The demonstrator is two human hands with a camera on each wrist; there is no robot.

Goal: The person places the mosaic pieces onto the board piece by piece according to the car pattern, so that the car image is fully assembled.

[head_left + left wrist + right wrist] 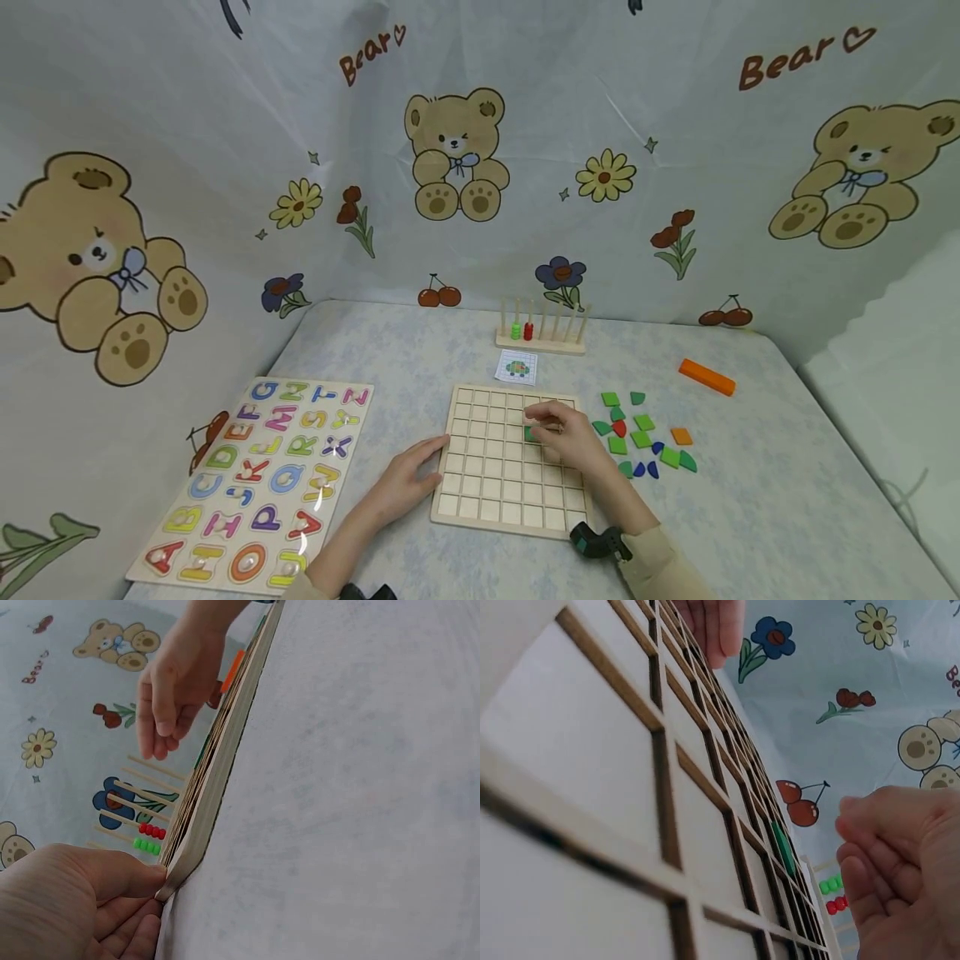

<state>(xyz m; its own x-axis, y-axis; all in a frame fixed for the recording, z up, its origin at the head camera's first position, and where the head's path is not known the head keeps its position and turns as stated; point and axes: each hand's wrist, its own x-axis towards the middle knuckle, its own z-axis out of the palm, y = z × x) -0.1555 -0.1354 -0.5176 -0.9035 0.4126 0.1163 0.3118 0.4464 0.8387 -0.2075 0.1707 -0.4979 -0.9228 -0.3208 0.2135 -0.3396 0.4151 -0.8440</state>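
a brush from the right hand [567, 435] could knock the green piece [528, 433] askew, since it hovers low over the board [493, 489] and (as far as i can tell) the piece may not sit quite flat in its cell. the wrist camera [595, 540] by the near right corner might nudge the board, and the left hand [408, 479], only resting thumb and fingertips against the left edge, could shove it by pressing too hard. the right hand's fingers are loosely bent with nothing between them; the piece lies in a cell toward the far side, just below and left of them, apart from the fingertips. loose pieces [644, 422] lie on the desk [757, 475], right of that hand.
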